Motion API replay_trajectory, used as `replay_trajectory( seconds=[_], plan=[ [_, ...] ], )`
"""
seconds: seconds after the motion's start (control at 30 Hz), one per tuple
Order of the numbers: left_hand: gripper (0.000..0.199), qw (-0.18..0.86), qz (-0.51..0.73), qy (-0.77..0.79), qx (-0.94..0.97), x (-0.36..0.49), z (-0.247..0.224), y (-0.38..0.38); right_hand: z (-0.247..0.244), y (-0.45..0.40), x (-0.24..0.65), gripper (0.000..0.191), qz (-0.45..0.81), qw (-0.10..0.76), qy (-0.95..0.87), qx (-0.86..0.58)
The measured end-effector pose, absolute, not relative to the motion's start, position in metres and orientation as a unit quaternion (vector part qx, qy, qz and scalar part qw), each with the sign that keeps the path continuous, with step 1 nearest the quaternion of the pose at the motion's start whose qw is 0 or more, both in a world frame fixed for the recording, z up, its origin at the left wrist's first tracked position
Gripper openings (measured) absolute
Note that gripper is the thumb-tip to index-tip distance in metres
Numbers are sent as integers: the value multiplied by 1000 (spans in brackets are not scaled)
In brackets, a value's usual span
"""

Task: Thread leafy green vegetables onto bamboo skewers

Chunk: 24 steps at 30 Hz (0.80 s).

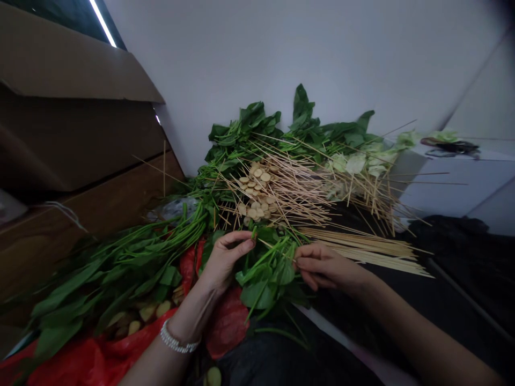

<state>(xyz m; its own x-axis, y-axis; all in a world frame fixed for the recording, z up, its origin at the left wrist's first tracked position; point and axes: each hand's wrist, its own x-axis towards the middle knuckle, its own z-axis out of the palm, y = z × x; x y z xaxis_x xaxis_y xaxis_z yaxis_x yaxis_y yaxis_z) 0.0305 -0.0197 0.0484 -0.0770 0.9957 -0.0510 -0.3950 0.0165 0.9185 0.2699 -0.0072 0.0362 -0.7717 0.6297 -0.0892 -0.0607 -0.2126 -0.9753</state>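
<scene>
My left hand (230, 258), with a beaded bracelet on its wrist, pinches a short green stem (254, 232) between thumb and forefinger. Opposite it, my right hand (324, 266) has its fingers closed on a thin wooden skewer. A bunch of leafy greens (265, 281) hangs on this skewer between my two hands, its pale tip pointing at the left one. Just behind lie skewers loaded with round pale slices (257, 179). Loose bare skewers (370, 247) are laid in a row beyond my right hand.
More long-stemmed greens (120, 273) lie at the left, over a red plastic bag (100, 351) with pale slices. Skewered greens (245, 126) and skewered cabbage-like leaves (356, 163) are heaped along the white wall. A cardboard box (68, 134) stands at the left, black plastic (462, 252) at the right.
</scene>
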Motion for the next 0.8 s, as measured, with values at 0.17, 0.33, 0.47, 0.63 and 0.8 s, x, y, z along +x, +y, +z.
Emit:
replay_trajectory(
  seconds=[0.17, 0.33, 0.47, 0.63, 0.8],
  plan=[
    [27, 563, 601, 412, 391, 30, 44, -20, 29, -6, 267, 28, 737, 233, -582, -253],
    [23, 533, 605, 413, 424, 29, 42, -20, 27, -6, 265, 28, 734, 235, -580, -262],
    [18, 532, 595, 413, 438, 28, 43, -20, 25, -5, 265, 28, 732, 244, -575, -271],
    [19, 538, 585, 418, 440, 27, 42, -20, 25, -5, 265, 27, 735, 243, -575, -265],
    [22, 534, 590, 426, 430, 26, 41, -19, 26, -5, 264, 26, 735, 243, -574, -266]
  ],
)
